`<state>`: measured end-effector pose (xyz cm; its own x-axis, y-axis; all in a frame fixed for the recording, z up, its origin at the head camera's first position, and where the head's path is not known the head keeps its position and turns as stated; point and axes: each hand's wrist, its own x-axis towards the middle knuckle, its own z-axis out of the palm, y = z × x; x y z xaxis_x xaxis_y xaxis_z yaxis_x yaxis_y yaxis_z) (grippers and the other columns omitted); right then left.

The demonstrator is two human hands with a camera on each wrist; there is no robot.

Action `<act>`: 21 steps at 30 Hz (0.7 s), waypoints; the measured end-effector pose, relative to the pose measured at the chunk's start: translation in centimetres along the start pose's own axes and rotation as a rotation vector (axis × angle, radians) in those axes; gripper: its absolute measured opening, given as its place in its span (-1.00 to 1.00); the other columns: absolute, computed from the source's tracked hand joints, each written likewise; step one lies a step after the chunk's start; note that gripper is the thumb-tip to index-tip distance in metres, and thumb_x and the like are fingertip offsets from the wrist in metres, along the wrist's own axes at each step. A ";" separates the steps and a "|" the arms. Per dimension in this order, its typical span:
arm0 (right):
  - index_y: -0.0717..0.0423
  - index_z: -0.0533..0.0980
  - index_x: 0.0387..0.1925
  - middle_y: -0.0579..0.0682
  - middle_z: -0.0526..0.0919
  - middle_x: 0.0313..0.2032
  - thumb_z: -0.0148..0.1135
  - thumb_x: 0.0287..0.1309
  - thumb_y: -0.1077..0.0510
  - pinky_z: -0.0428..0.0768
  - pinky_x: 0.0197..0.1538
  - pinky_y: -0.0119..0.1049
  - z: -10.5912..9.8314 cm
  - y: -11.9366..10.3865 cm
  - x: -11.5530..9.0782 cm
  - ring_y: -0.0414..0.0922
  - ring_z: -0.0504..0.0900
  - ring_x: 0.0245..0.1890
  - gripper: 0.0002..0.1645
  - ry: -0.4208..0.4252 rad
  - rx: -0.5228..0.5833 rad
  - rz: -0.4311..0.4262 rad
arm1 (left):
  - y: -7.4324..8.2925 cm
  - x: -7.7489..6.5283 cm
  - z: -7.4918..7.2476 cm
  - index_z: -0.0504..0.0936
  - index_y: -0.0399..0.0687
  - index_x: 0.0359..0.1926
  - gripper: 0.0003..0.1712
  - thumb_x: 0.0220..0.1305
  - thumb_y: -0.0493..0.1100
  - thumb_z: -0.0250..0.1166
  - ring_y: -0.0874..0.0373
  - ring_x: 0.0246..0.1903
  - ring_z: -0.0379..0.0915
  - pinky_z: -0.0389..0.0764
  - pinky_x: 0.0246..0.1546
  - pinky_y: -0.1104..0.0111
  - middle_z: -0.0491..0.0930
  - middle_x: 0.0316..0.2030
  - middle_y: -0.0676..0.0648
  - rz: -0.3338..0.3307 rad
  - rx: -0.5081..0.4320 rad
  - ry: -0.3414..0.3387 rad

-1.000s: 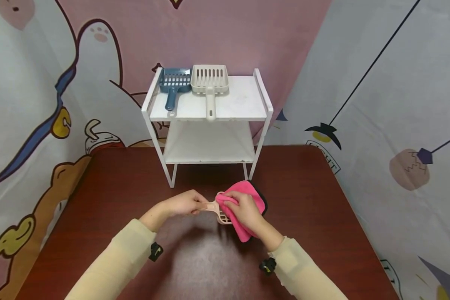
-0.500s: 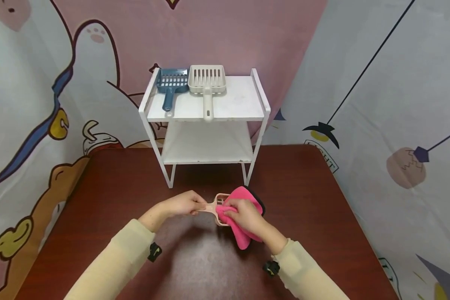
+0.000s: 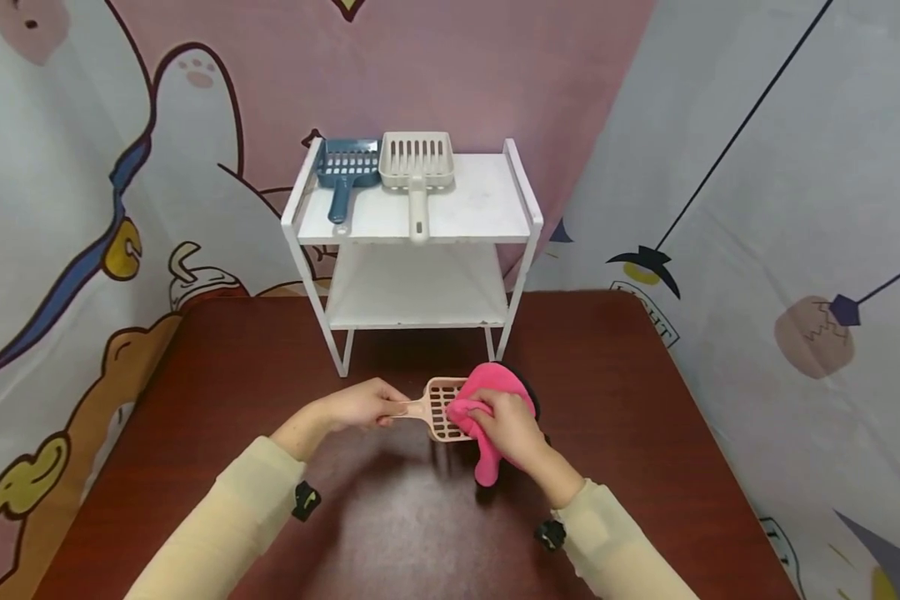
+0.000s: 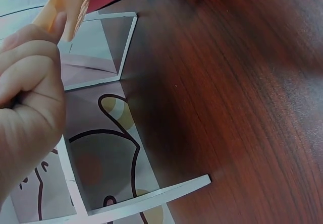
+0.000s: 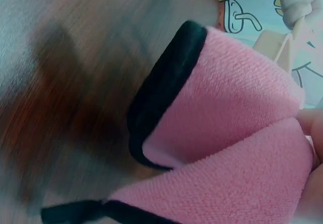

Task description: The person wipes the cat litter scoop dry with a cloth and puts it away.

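My left hand [image 3: 360, 405] grips the handle of a peach litter scoop [image 3: 441, 408], whose slotted head points right above the table. In the left wrist view, curled fingers [image 4: 30, 67] wrap the handle at the upper left. My right hand [image 3: 506, 423] pinches a bunched pink cloth [image 3: 495, 382] with a black edge and holds it over the right end of the scoop's head, covering that part. The cloth [image 5: 242, 98] fills much of the right wrist view, its lower folds hanging over the table.
A white two-tier rack [image 3: 487, 200] stands at the back of the brown table [image 3: 607, 433]. On its top lie a blue litter scoop [image 3: 347, 167] and a cream litter scoop [image 3: 417, 162], side by side. Printed curtains [image 3: 757, 167] surround the table.
The cloth in my right hand has shifted right along the scoop's head, uncovering more of its slots. My left hand keeps its grip on the handle, and the scoop's head shows flatter to the head camera.
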<state>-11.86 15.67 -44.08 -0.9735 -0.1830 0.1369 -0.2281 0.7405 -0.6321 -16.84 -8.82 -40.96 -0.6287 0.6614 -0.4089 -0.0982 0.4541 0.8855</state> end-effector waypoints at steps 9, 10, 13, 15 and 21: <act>0.11 0.63 -0.32 0.03 0.70 -0.44 0.32 0.05 0.20 0.54 -0.35 -0.21 -1.1 1.6 0.4 -0.07 0.61 -0.45 -0.89 0.062 -0.080 0.023 | -0.7 -0.5 -0.7 0.59 -0.36 -0.10 -0.71 0.39 -0.29 -0.02 0.33 -0.76 -0.06 0.05 -0.71 0.50 0.22 -0.72 0.08 -0.012 -0.024 0.019; 0.13 0.62 -0.32 0.05 0.70 -0.42 0.32 0.05 0.22 0.54 -0.35 -0.20 -1.3 2.0 0.5 -0.07 0.61 -0.45 -0.89 0.075 -0.079 0.023 | -0.9 -0.6 -0.9 0.58 -0.35 -0.11 -0.72 0.39 -0.28 -0.02 0.34 -0.77 -0.06 0.04 -0.71 0.50 0.22 -0.72 0.08 -0.011 -0.029 0.023; 0.14 0.63 -0.33 0.06 0.70 -0.41 0.31 0.06 0.25 0.50 -0.36 -0.24 -2.3 2.9 0.9 -0.10 0.54 -0.46 -0.91 0.117 -0.037 0.058 | -1.4 -1.2 -1.6 0.53 -0.36 -0.08 -0.71 0.42 -0.25 -0.05 0.36 -0.78 -0.07 0.02 -0.72 0.52 0.22 -0.70 0.10 0.003 -0.096 0.027; 0.15 0.63 -0.32 0.07 0.70 -0.38 0.31 0.05 0.26 0.49 -0.34 -0.26 -2.9 3.2 1.0 -0.11 0.53 -0.45 -0.90 0.152 -0.012 0.074 | -1.7 -1.4 -2.0 0.48 -0.37 -0.03 -0.69 0.43 -0.22 -0.07 0.37 -0.78 -0.07 0.02 -0.73 0.52 0.24 -0.69 0.11 0.011 -0.153 0.040; 0.21 0.63 -0.29 0.13 0.71 -0.37 0.31 0.05 0.27 0.48 -0.38 -0.33 -3.4 3.1 1.3 -0.10 0.51 -0.48 -0.86 0.211 0.039 0.077 | -2.4 -1.6 -2.1 0.51 -0.37 0.01 -0.64 0.41 -0.15 0.01 0.33 -0.69 0.15 0.23 -0.65 0.51 0.39 -0.61 0.10 0.040 -0.051 0.145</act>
<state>-13.93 19.93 -43.25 -0.9704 0.0150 0.2411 -0.1567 0.7206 -0.6754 -17.24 -12.20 -41.93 -0.7371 0.5838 -0.3403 -0.1077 0.3957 0.9120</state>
